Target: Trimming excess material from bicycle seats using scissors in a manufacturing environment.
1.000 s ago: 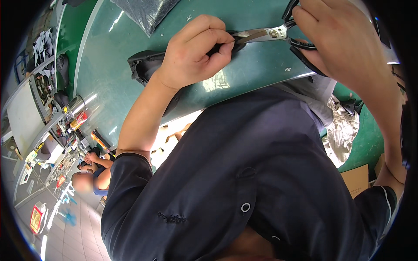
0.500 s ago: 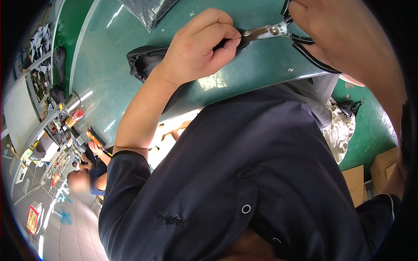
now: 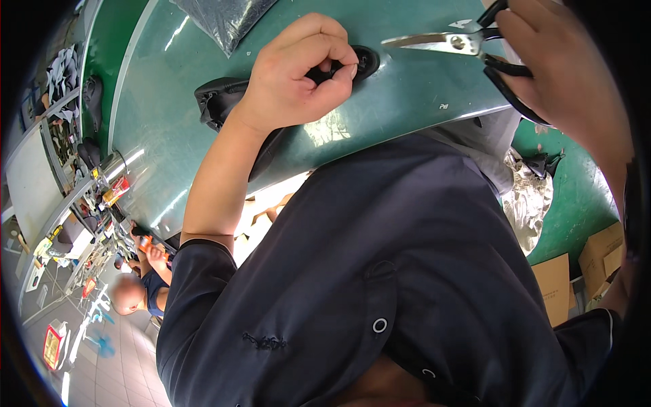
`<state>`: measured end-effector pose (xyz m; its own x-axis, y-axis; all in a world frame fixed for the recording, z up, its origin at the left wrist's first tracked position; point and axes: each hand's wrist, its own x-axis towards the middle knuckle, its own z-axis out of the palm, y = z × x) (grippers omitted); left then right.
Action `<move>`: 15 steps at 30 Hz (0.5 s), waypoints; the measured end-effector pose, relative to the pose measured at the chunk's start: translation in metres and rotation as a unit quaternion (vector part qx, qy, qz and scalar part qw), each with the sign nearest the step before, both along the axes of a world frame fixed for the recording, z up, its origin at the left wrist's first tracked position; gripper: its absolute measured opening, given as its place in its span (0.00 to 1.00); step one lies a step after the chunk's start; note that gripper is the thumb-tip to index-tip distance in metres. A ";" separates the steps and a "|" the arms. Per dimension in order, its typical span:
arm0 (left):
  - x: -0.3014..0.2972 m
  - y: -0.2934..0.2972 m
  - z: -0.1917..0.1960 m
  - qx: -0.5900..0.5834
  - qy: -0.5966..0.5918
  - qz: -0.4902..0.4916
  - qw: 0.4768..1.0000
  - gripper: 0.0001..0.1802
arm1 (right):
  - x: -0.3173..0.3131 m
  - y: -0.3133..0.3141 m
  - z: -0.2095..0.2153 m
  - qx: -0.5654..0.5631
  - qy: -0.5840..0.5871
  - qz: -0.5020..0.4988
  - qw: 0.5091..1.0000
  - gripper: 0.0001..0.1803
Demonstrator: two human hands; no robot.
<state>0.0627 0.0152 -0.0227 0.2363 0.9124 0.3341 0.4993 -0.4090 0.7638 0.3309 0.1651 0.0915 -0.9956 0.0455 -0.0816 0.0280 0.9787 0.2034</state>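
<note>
My left hand (image 3: 298, 74) presses its thumb and fingertips together on a black leather-like item (image 3: 227, 91) lying on the green table. The item's creased end shows left of my wrist, and its rounded end sticks out past my fingertips; my hand covers the middle, and its exact kind I cannot make out. Over at the upper right, my right hand (image 3: 556, 61) has its fingers in the black handles of a pair of scissors (image 3: 458, 44). Their metal blades point left, lie close together and are apart from the black item.
A clear plastic bag with dark contents (image 3: 227, 20) lies at the table's far side. The green tabletop (image 3: 163, 115) ends just before my body. Cardboard boxes (image 3: 553, 288) and silvery crumpled material (image 3: 529, 203) are at the lower right. Another person (image 3: 156, 278) is at the left.
The scissors have drawn away to the right from the black item, which they touched earlier. My left hand has shifted slightly left, still pinching. The other person has moved a little.
</note>
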 end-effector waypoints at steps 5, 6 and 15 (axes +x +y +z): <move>0.006 -0.008 0.019 -0.026 0.093 0.028 0.995 0.11 | 0.047 0.011 -0.038 -0.123 0.085 -0.124 0.981 0.23; 0.008 -0.009 0.023 -0.026 0.153 0.051 0.986 0.12 | 0.052 0.008 -0.038 -0.138 0.036 -0.161 0.977 0.22; 0.018 -0.017 0.019 0.078 0.301 0.019 0.950 0.10 | 0.057 -0.010 -0.051 -0.178 0.073 -0.167 0.967 0.20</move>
<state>0.0809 -0.0015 -0.0034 0.3960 0.8743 0.2807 0.8428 -0.4674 0.2669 0.3877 0.1549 0.0404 -0.9321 0.3619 -0.0107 0.3581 0.9172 -0.1746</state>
